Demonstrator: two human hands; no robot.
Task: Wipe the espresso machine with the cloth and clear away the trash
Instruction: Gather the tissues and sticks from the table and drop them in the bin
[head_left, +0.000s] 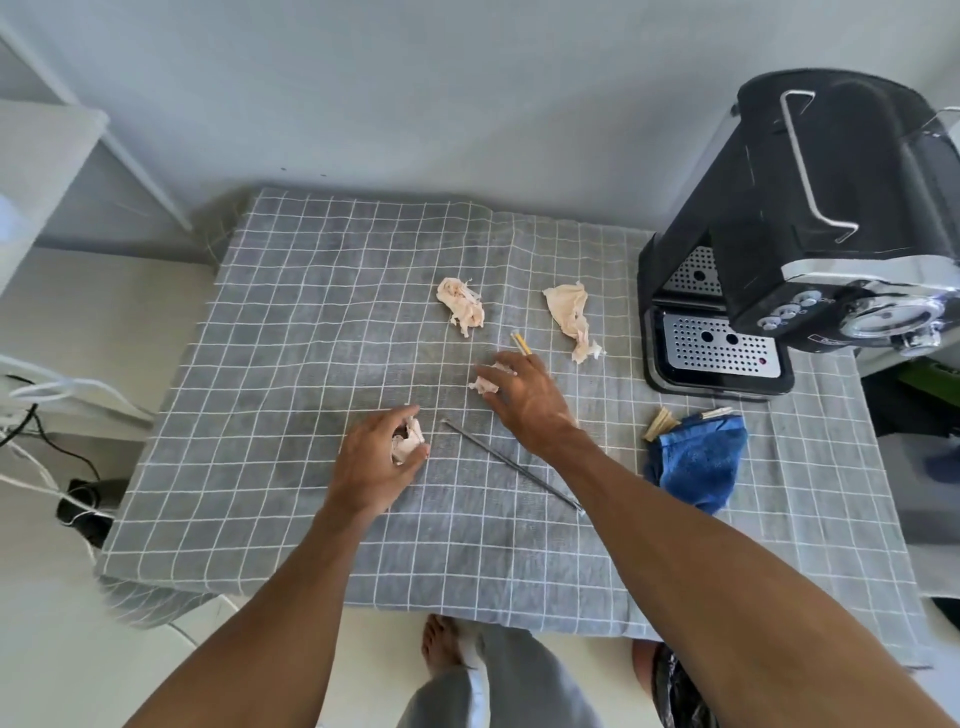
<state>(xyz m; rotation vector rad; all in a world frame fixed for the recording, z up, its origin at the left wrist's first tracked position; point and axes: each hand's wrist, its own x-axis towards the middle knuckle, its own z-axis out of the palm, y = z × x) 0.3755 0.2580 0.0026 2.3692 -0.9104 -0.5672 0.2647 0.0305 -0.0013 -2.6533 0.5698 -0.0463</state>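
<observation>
My left hand grips a crumpled tissue wad near the middle of the table. My right hand curls its fingers round another small crumpled tissue. Two more tissue wads lie farther back, one at centre and one nearer the machine. A thin yellow stick lies just beyond my right fingers. The black espresso machine stands at the right rear. A blue cloth lies crumpled to the right of my right forearm.
A grey checked tablecloth covers the table. A long thin dark rod lies between my hands. Small wooden sticks sit beside the blue cloth. Cables trail on the floor at the left. My feet show below the table's front edge.
</observation>
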